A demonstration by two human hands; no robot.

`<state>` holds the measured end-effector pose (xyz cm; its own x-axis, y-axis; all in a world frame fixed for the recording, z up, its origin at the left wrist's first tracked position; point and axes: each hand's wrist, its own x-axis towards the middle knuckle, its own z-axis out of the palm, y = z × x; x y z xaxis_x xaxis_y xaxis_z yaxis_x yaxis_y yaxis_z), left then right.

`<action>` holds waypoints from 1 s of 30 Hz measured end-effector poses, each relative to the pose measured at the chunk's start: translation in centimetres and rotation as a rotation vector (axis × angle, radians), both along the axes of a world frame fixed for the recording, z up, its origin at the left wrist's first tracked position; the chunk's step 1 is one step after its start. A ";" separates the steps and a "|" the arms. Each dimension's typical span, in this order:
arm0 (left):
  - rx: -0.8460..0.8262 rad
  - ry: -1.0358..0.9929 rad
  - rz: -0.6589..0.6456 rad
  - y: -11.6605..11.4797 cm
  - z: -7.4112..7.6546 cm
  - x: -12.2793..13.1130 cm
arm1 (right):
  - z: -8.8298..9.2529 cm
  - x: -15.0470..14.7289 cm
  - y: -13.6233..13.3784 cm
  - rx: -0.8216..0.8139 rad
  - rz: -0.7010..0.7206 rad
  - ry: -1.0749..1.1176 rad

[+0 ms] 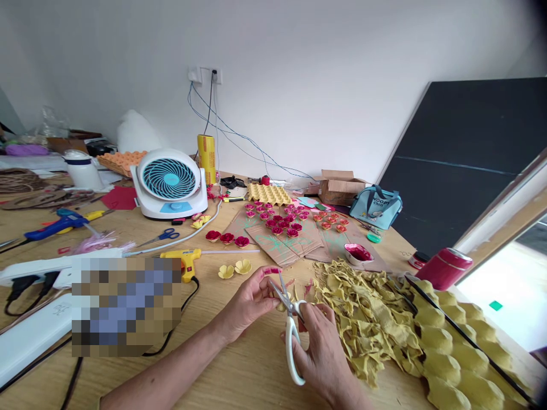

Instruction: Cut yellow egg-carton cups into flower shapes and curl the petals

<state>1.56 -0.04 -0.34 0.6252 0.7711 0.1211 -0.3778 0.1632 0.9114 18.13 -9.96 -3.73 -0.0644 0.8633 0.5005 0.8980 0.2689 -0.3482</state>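
Note:
My right hand [318, 344] grips white-handled scissors [289, 304], their blades spread apart and pointing up toward my left fingers. My left hand [252, 299], its fingertips stained pink, pinches a small yellow egg-carton piece [282, 303], mostly hidden behind the fingers and blades. Two yellow petal-shaped cups [235, 268] lie just beyond my left hand. To the right of the scissors spreads a heap of torn yellow carton scraps [371, 324].
Painted pink flowers [282, 223] stand on cardboard [294, 250], near a bowl of red paint [359, 254]. A yellow glue gun [188, 262], a white fan [171, 182] and power strips [38, 341] sit left. An egg tray [453, 353] and a red can [444, 267] are right.

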 end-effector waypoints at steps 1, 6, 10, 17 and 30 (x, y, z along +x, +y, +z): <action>0.013 0.006 -0.001 0.0 0.2 0.0 | -0.1 0.0 0.0 -0.006 0.007 0.011; 0.128 0.065 -0.012 0.3 0.6 -0.4 | 0.1 -0.2 -0.1 -0.029 0.035 0.055; 0.240 0.122 -0.012 0.7 0.4 -0.8 | 0.4 -0.3 -0.2 -0.052 0.049 0.069; 0.406 0.204 0.012 1.9 -0.3 -1.3 | -0.2 -0.1 -0.1 -0.099 0.039 0.088; 0.365 0.260 -0.042 2.3 -1.0 -0.8 | -0.1 0.8 0.4 -0.191 -0.033 0.761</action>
<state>0.73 2.27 -1.33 0.7007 0.6801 0.2154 -0.1284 -0.1768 0.9758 18.93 -9.51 -3.79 0.2638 0.9344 0.2394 0.4006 0.1197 -0.9084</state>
